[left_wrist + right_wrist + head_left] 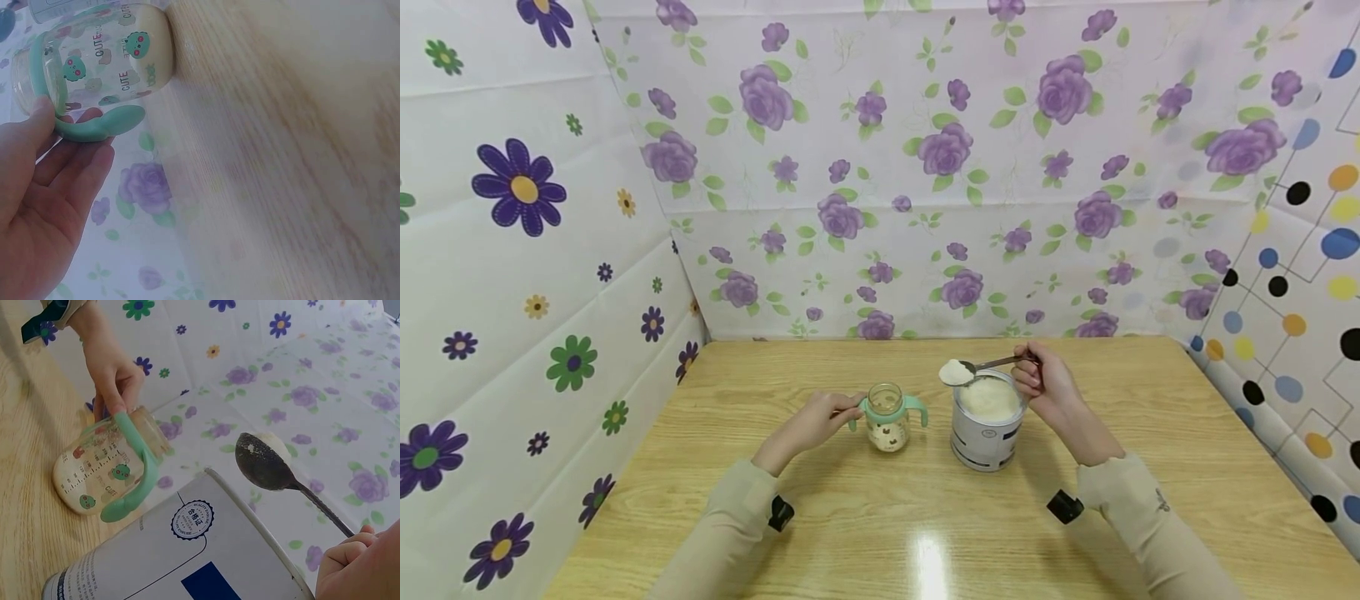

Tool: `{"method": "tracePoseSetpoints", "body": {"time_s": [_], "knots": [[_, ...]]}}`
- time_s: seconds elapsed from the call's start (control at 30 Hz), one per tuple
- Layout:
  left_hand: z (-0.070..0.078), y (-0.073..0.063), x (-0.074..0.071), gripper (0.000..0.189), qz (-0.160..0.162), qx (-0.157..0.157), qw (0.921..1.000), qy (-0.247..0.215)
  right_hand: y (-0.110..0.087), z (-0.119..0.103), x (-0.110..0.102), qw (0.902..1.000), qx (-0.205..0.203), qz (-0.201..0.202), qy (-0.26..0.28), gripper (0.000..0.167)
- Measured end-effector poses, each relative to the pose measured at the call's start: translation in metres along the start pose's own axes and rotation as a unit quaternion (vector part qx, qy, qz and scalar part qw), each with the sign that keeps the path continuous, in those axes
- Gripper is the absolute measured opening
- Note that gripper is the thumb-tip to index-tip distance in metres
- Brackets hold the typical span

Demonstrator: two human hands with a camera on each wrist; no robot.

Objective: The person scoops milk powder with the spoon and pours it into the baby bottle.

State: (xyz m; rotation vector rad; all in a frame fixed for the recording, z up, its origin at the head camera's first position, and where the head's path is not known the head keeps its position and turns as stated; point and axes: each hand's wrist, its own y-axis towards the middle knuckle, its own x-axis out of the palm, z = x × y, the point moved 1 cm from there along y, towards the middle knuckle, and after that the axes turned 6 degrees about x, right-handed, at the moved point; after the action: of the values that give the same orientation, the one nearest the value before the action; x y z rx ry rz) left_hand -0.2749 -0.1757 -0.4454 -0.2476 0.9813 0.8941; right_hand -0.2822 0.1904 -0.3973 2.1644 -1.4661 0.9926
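A clear baby bottle [888, 435] with two green handles stands uncapped on the table, some pale powder at its bottom. My left hand [822, 419] pinches its left handle [100, 127] between thumb and fingers. To the right stands a white can [984, 442] filled with cream-coloured powder [992, 398]. Above the can my right hand [1047, 382] grips the handle of a metal spoon [267, 469]. The spoon is level and carries a heaped mound of powder [956, 372] over the can's left rim. In the right wrist view the spoon's underside shows.
The wooden table [850, 533] meets a purple-flowered cloth [865, 167] at the back. Other patterned cloths hang on the left [490, 275] and right [1315, 275]. A black strap piece [1064, 506] sits at each wrist. Light glares off the table's front.
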Motion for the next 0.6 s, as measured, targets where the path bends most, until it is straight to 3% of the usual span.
{"method": "tracePoseSetpoints", "body": {"time_s": [0.13,0.4,0.6], "knots": [[0.0,0.0,0.0,0.03,0.0,0.001,1.0,0.002,0.005,0.001,-0.004,1.0,0.004,0.004,0.007,0.041],[0.001,-0.002,0.0,0.032,0.002,-0.001,1.0,-0.002,0.014,0.003,-0.018,0.999,0.018,-0.026,0.033,0.038],[0.001,-0.001,0.001,0.032,-0.002,0.002,1.0,-0.008,0.014,0.003,-0.013,0.9988,0.021,-0.022,0.039,0.039]]}}
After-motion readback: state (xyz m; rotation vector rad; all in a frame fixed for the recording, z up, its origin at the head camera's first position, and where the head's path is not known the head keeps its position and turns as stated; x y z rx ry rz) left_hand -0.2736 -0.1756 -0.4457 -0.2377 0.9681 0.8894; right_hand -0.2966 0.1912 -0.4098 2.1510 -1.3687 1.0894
